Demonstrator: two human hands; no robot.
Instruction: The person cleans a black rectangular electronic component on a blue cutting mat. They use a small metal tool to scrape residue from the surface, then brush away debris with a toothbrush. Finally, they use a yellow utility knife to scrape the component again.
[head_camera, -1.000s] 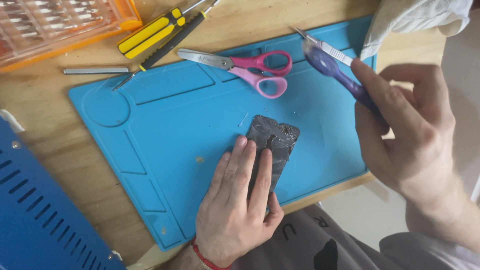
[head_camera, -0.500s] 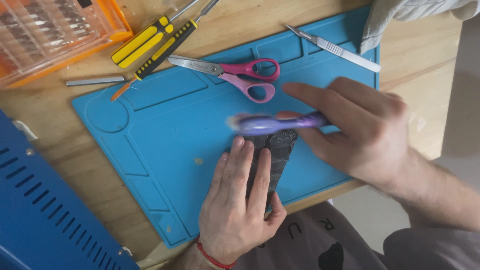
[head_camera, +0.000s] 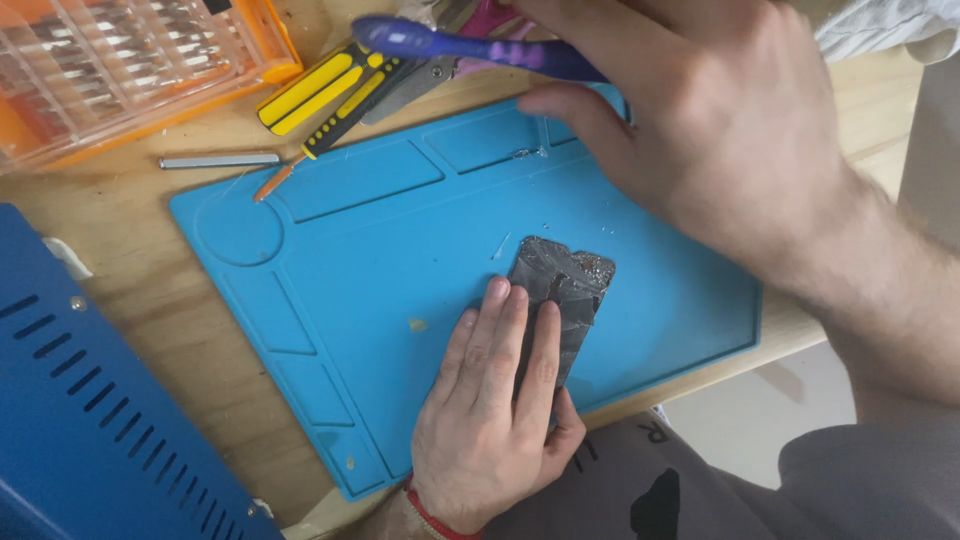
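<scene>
On the blue silicone mat (head_camera: 330, 260), the left hand (head_camera: 495, 400) presses flat on the cracked dark glass panel (head_camera: 560, 290), brittle-looking, best held by its edges; the right hand (head_camera: 720, 120), beyond the mat's far edge, grips a purple plastic toothbrush (head_camera: 450, 42).

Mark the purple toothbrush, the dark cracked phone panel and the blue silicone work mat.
purple toothbrush (head_camera: 470, 45), head view, mid-handle left of the right hand.
dark cracked phone panel (head_camera: 570, 275), head view, upper end beyond the left fingers.
blue silicone work mat (head_camera: 370, 240), head view, bare centre.
</scene>
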